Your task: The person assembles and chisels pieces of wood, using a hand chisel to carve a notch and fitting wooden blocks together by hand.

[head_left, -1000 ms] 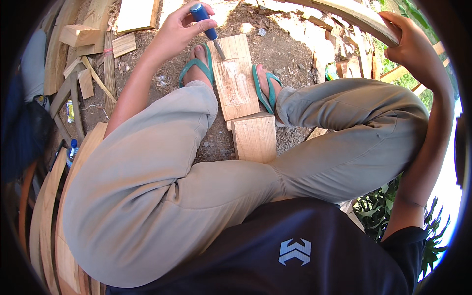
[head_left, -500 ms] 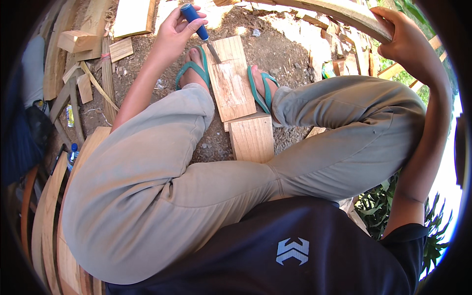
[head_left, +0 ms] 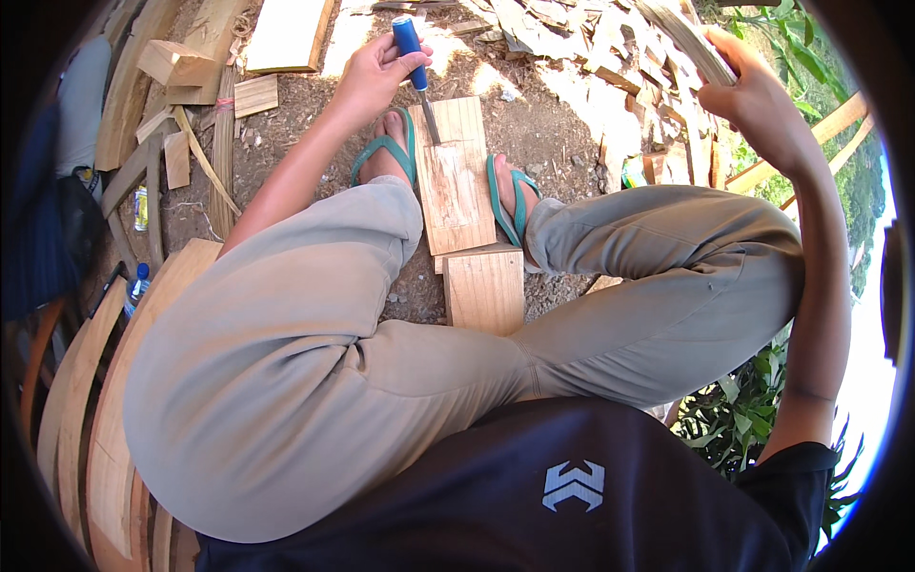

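Observation:
My left hand (head_left: pixel 374 80) is closed round the blue handle of a chisel (head_left: pixel 409 50). The blade slants down, its tip on the far part of a pale wooden board (head_left: pixel 464 195) between my feet. A roughened, shallowly cut patch shows on the board's top, nearer to me than the tip. Off to the far right, my raised right hand (head_left: pixel 748 107) grips one end of a wooden stick (head_left: pixel 684 40), whose other end runs out of the top of the picture. The board's near end lies against a wooden block (head_left: pixel 485 291).
My feet in green sandals (head_left: pixel 515 195) flank the board. Planks and offcuts (head_left: pixel 178 65) lie at the far left, with a water bottle (head_left: pixel 137 286) nearer me. Splintered wood scraps (head_left: pixel 610 57) are heaped at the far right. Another person's leg (head_left: pixel 84 110) shows at the left edge.
My right hand and the stick have shifted; the stick, earlier stretching left across the top, now points up and out of view. The chisel stands more upright, its tip still on the board.

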A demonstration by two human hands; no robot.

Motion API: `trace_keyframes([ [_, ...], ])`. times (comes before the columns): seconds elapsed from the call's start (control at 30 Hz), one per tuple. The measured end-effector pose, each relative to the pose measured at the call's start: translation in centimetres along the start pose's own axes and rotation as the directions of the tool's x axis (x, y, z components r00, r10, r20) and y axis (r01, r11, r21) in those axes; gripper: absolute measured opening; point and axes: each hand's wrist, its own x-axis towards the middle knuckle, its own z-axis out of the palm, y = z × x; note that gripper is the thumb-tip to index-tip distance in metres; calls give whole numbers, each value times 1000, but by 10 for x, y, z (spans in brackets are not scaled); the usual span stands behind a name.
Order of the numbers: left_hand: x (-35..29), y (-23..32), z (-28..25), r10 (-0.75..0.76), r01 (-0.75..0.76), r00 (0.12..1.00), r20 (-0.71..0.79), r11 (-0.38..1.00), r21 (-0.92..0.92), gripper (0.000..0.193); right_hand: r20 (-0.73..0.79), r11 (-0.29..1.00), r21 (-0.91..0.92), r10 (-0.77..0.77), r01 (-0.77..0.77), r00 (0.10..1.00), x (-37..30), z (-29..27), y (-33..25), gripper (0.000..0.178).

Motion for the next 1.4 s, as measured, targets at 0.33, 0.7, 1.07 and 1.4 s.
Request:
trace_keyframes([
  [0.33,31,-18,13,-18,18,1000,4,994,109,35,-56,977,-148,-160,150,985,27,4,-27,73],
  [0.7,24,-20,11,-113,114,993,-31,993,31,41,278,984,-136,-71,112,958,32,23,-46,65],
  [1.07,30,-29,10,-136,139,990,-30,981,136,41,233,989,-65,-111,129,966,30,36,-41,47],
  [1.4,27,-27,9,-119,117,993,11,987,107,38,200,974,-44,-210,223,957,34,51,-32,65],
])
